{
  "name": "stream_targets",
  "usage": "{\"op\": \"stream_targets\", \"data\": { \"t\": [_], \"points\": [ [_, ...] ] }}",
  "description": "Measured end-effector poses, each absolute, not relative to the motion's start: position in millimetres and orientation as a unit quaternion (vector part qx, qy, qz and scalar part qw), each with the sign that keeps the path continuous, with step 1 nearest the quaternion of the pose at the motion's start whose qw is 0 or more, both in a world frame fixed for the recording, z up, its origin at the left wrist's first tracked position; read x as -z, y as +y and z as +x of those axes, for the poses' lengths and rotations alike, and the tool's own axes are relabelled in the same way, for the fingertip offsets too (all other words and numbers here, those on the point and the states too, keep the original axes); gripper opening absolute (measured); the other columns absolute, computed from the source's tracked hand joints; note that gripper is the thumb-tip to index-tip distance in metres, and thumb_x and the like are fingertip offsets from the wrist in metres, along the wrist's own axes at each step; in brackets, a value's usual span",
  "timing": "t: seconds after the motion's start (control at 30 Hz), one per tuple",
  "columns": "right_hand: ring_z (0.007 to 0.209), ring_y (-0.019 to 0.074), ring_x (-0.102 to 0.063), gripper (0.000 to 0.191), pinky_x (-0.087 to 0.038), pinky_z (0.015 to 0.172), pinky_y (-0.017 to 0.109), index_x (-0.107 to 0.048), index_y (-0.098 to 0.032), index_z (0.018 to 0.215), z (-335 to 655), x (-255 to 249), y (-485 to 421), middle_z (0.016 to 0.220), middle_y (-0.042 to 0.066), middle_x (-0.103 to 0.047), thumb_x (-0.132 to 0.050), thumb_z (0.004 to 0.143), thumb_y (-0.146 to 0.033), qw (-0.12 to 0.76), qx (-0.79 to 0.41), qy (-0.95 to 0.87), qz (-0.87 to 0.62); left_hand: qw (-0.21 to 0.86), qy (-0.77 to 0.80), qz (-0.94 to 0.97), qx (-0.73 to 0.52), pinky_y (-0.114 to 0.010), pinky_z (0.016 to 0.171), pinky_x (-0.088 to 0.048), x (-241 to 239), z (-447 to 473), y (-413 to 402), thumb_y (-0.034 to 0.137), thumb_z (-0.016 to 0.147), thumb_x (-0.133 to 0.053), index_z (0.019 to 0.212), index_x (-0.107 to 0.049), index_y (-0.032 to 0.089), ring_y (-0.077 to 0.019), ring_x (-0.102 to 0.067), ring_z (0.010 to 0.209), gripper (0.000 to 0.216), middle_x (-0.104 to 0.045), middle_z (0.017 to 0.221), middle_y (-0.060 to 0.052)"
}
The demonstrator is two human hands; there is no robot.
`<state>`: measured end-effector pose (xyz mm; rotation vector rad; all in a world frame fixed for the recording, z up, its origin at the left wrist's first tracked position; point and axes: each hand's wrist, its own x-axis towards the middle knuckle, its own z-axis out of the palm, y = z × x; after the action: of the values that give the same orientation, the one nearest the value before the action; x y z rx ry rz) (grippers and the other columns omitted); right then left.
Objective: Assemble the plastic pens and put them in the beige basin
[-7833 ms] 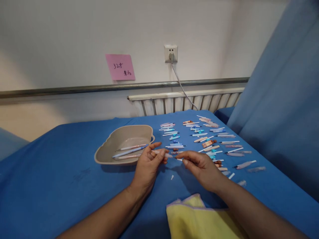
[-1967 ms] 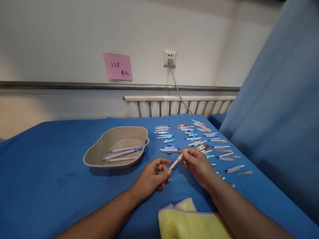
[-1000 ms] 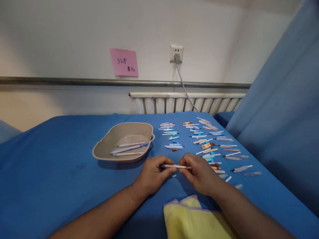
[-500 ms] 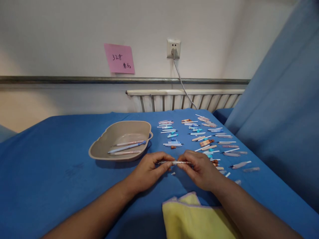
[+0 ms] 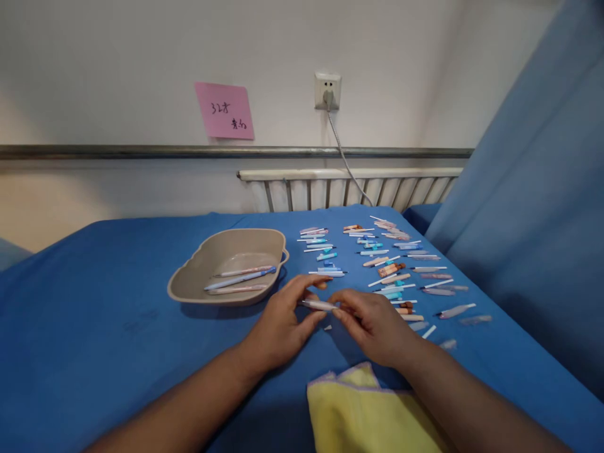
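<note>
From where my left hand (image 5: 280, 322) and right hand (image 5: 377, 324) meet at the pen (image 5: 317, 305), the basin (image 5: 236, 244) blocks ten o'clock, loose pen parts (image 5: 391, 270) crowd twelve and two to three, and yellow cloth (image 5: 363, 418) covers five; I have blue sheet (image 5: 189, 343) toward nine, a narrow lane toward one.

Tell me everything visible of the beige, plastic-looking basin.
The shallow beige, plastic-looking basin has a gently wavy rim and a small loop handle on its right side. It sits upright and open-topped on the blue cloth. Inside lie three slim pens: one blue pen and two pale pink pens. Nothing else appears to touch it.
</note>
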<state>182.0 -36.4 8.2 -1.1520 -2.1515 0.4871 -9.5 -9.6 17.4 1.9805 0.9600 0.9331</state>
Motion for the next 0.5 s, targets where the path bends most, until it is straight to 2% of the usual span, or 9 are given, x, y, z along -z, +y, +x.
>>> {"op": "stream_targets", "data": {
  "t": [0.1, 0.13, 0.2, 0.27, 0.3, 0.4, 0.5],
  "points": [
    [0.078, 0.0142, -0.059, 0.017, -0.040, 0.065, 0.024, -0.055, -0.023, 0.102, 181.8, -9.9, -37.2, 0.085, 0.001, -0.064, -0.043, 0.090, -0.020, 0.345, -0.167, -0.817, -0.432, 0.470, 0.376, 0.684, -0.413, -0.029, 0.072, -0.051, -19.3, -7.4, -6.4, 0.025, 0.074, -0.066, 0.119, -0.044, 0.022, -0.0140, -0.062, 0.078, 0.051, -0.058, 0.113, -0.007],
    [0.079, 0.0143, -0.059, 0.017, -0.040, 0.066, 0.024, -0.055, -0.023, 0.102, 182.0, -10.3, -37.3, 0.086, 0.001, -0.064, -0.043, 0.090, -0.020, 0.349, -0.159, -0.815, -0.434, 0.499, 0.389, 0.655, -0.413, -0.027, 0.065, -0.051, -19.7, -7.4, -4.6, 0.030, 0.075, -0.065, 0.114, -0.047, 0.020, -0.0129, -0.062, 0.070, 0.043, -0.061, 0.104, -0.007],
    [0.079, 0.0148, -0.059, 0.018, -0.040, 0.067, 0.025, -0.055, -0.022, 0.103, 182.5, -10.5, -37.6, 0.086, 0.002, -0.064, -0.042, 0.090, -0.020, 0.349, -0.142, -0.817, -0.436, 0.536, 0.422, 0.623, -0.383, -0.023, 0.051, -0.047, -20.0, -8.2, -0.8, 0.040, 0.079, -0.058, 0.090, -0.055, 0.015, -0.0106, -0.057, 0.053, 0.027, -0.064, 0.078, -0.003],
    [0.079, 0.0157, -0.059, 0.018, -0.040, 0.068, 0.026, -0.054, -0.022, 0.104, 182.9, -9.9, -37.9, 0.087, 0.003, -0.064, -0.042, 0.090, -0.020, 0.338, -0.128, -0.825, -0.434, 0.553, 0.446, 0.615, -0.343, -0.021, 0.041, -0.039, -19.8, -9.1, 2.4, 0.046, 0.082, -0.052, 0.068, -0.052, 0.015, -0.0085, -0.049, 0.040, 0.035, -0.056, 0.055, 0.001],
    [0.079, 0.0161, -0.059, 0.019, -0.040, 0.068, 0.026, -0.054, -0.022, 0.105, 183.1, -9.2, -37.9, 0.087, 0.003, -0.064, -0.043, 0.090, -0.020, 0.335, -0.121, -0.828, -0.434, 0.556, 0.453, 0.612, -0.334, -0.020, 0.039, -0.036, -19.8, -9.4, 3.5, 0.048, 0.082, -0.051, 0.062, -0.050, 0.015, -0.0079, -0.046, 0.037, 0.038, -0.053, 0.050, 0.002],
    [0.078, 0.0171, -0.060, 0.022, -0.040, 0.066, 0.026, -0.050, -0.020, 0.111, 183.9, -6.8, -37.8, 0.089, 0.004, -0.065, -0.044, 0.090, -0.022, 0.339, -0.103, -0.822, -0.445, 0.562, 0.455, 0.601, -0.341, -0.020, 0.042, -0.037, -20.4, -10.3, 4.6, 0.042, 0.076, -0.062, 0.064, -0.052, 0.015, -0.0073, -0.047, 0.041, 0.031, -0.055, 0.052, 0.003],
    [0.076, 0.0173, -0.061, 0.023, -0.040, 0.064, 0.026, -0.047, -0.020, 0.113, 184.7, -5.7, -37.4, 0.088, 0.003, -0.066, -0.045, 0.090, -0.023, 0.341, -0.100, -0.816, -0.455, 0.583, 0.417, 0.589, -0.373, -0.020, 0.057, -0.043, -21.6, -11.3, 3.9, 0.027, 0.065, -0.075, 0.074, -0.058, 0.015, -0.0090, -0.056, 0.060, 0.022, -0.061, 0.067, 0.002]
  ]
}}
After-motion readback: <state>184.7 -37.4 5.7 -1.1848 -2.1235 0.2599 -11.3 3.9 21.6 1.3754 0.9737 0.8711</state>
